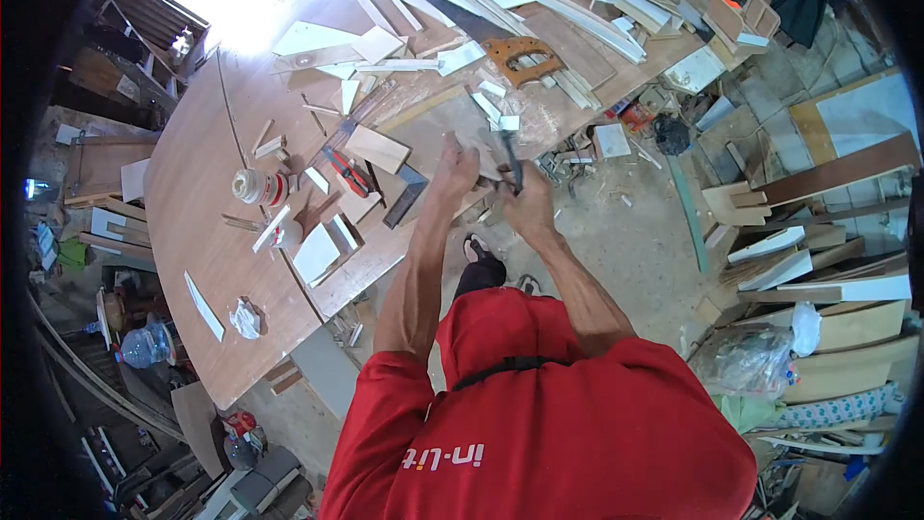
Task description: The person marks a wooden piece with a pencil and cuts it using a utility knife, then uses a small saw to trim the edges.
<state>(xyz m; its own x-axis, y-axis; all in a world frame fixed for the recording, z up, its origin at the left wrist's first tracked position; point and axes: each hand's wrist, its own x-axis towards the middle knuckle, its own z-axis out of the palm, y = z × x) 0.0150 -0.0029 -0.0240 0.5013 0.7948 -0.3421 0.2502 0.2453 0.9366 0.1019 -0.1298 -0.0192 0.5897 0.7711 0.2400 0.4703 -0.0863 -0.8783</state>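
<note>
My left hand (456,171) is closed at the near edge of a thin grey-brown panel (433,131), which has a pale wooden strip along its far side. Just to the right, my right hand (527,204) grips a dark hand tool (513,162). Motion blurs the tool and I cannot tell its kind; it rises from the fist beside the panel's right end. Left of my left hand lie a small wooden block (377,148), a dark rectangular piece (405,196) and red-handled pliers (348,171).
A handsaw with a wooden handle (523,60) lies across offcuts at the bench's far side. Glue jars (252,186) and a crumpled white wad (246,318) sit on the brown bench top (207,231). Boards (828,279) lean at the right; scraps litter the floor.
</note>
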